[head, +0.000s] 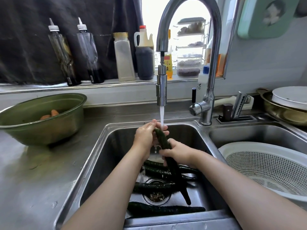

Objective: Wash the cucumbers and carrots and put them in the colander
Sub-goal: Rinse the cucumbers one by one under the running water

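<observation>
My forearms reach in from the bottom edge over the front rim of the sink. Both hands meet under the tap, grasping one long dark cucumber. My left hand curls round its upper end, right where the water lands. My right hand grips it lower down, around the middle. The cucumber slants away from the stream, and its free end hangs low over the drain.

Below my hands, several more cucumbers lie wet on the sink floor, some crossing over the drain and one stretched along the front wall.

The tap arches up from the ledge between the two basins. In the right basin, just beside my right arm, sits the white colander. On the steel surface to my left stands a green bowl, and the orange carrots lie in it. Bottles of sauce and oil line the window sill behind the tap.
</observation>
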Motion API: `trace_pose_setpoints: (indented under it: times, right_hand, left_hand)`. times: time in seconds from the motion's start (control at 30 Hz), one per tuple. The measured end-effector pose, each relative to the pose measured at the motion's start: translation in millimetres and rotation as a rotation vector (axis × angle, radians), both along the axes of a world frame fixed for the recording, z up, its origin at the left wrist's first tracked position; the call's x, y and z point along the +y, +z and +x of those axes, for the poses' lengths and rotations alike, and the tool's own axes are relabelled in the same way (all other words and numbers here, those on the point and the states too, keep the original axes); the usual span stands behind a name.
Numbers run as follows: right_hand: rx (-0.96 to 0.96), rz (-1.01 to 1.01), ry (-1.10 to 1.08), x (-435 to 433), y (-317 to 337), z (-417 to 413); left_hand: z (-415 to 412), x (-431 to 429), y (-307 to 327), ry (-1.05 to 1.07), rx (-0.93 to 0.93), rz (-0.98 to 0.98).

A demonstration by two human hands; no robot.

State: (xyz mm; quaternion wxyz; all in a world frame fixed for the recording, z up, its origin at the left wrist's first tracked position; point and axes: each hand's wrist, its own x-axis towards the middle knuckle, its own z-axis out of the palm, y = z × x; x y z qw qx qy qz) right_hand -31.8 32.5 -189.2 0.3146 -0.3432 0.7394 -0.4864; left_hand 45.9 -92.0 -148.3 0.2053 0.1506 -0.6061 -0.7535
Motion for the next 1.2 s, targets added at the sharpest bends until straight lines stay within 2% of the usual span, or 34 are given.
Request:
trace_pose_setpoints:
  times: [0.07, 0.17, 0.3, 0.47, 0.6, 0.8, 0.9, 0.97, 1.07, 1.17, 1.2]
  right_hand:
    - [0.03, 0.032, 0.028, -1, -2, 1]
    - [0.061, 0.06, -0.054, -2, -5, -2]
    - [0.031, 0.078, -0.113, 0, -7, -9]
    - [0.019, 0.087, -0.165, 1, -10, -14]
    - [-0.003, 0.093, -0.159, 2, -9, -15]
    - [0.113, 0.094, -0.137, -1, -6, -11]
    - [0.081, 0.03, -0.139, 1, 0, -7]
    - [0.039, -0.01, -0.137, 1, 5, -3]
    - [0.031, -0.053, -0.119, -1, 9, 3]
    - [0.053, -0.045, -0.117, -3, 9, 4]
    - [0.048, -0.041, -0.113, -2, 9, 5]
  left_hand:
    - [-2, 2, -1, 0.136, -0.026, -0.041]
    - [-5, 0, -5, 0.183, -0.058, -0.028]
    - [-8, -2, -13, 0.05, -0.191, -0.115]
    - [-7, 2, -16, -0.161, -0.26, -0.478]
    - [-5, 3, -12, -0.205, -0.151, -0.33]
    - [-9, 3, -16, -0.061, -0.046, -0.359]
    - [-12, 3, -17, 0.036, 0.01, -0.327]
    - [-14, 3, -19, 0.157, 0.064, -0.434]
    - [-14, 0, -20, 0.288, 0.121, -0.7]
    - [-15, -2, -18, 0.34, 0.077, -0.771]
    - [-14, 0, -16, 0.356, 0.067, -0.74]
